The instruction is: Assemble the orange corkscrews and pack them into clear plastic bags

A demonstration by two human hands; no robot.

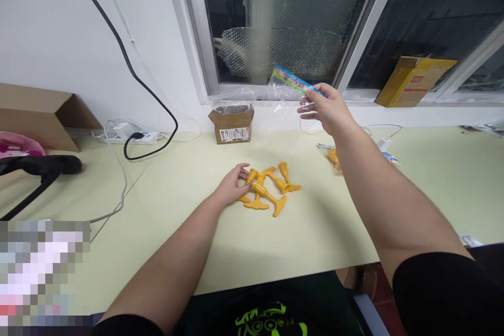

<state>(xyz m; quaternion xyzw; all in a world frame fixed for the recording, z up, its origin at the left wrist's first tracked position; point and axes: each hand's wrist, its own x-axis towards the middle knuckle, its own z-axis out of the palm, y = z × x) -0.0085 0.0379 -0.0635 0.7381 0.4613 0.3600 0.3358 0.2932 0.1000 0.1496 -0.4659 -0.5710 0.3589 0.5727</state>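
Note:
Several yellow plastic pieces (260, 203), each with a ribbed cup end and a flared, foot-like end, lie in a loose pile on the table. My left hand (232, 185) rests at the pile's left side, thumb and fingers closed around one yellow piece (252, 175); part of that piece is hidden. Raised above the table near the window, my right hand (325, 107) pinches the colourful header card (293, 80) of a clear plastic bag (277, 97). The bag hangs down to the left of the fingers, and no contents show in it.
A small open cardboard box (232, 125) stands against the wall behind the pile. A bag of yellow pieces (334, 158) lies partly behind my right forearm. Left are a power strip (145, 137), a black cable (128, 60) and a larger carton (35, 107). A yellow box (415, 81) leans at the window.

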